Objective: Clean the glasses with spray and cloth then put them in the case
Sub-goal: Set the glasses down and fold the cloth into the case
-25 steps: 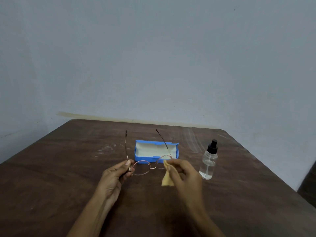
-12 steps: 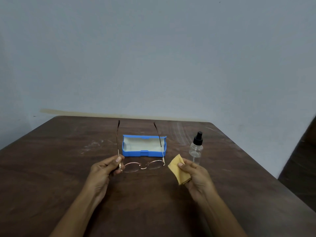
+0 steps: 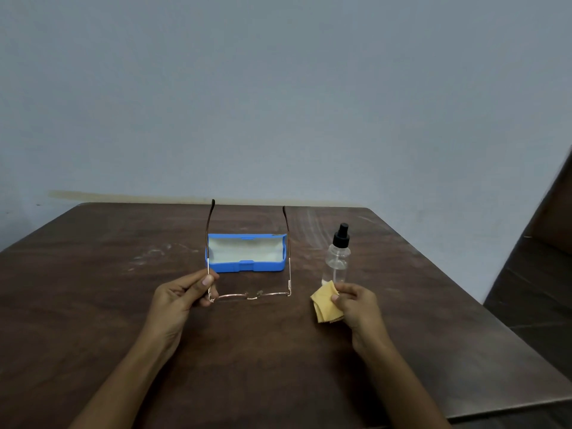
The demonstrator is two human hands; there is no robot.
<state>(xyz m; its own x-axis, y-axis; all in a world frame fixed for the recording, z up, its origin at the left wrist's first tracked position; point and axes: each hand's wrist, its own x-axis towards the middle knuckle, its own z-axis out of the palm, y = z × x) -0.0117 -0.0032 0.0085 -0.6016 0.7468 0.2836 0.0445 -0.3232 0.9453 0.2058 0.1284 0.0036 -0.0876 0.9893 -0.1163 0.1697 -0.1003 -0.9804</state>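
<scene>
Thin gold-rimmed glasses (image 3: 252,295) hang above the table with both temples unfolded and pointing away from me. My left hand (image 3: 181,297) pinches them at the left hinge. My right hand (image 3: 356,303) holds a folded yellow cloth (image 3: 325,305) to the right of the glasses, apart from them. The blue case (image 3: 246,267) lies open behind the glasses, its pale lining showing and nothing inside. A clear spray bottle (image 3: 337,258) with a black nozzle stands upright to the right of the case, just beyond the cloth.
Everything rests on a dark brown wooden table (image 3: 93,305) set against a pale blue wall. The table's right edge (image 3: 483,305) drops to a dark floor, and a dark piece of furniture (image 3: 554,218) shows at the far right.
My right hand has pulled the cloth off the right lens and moved right, toward the bottle. The glasses have tilted so the lenses lie flatter and the temples point straight away.
</scene>
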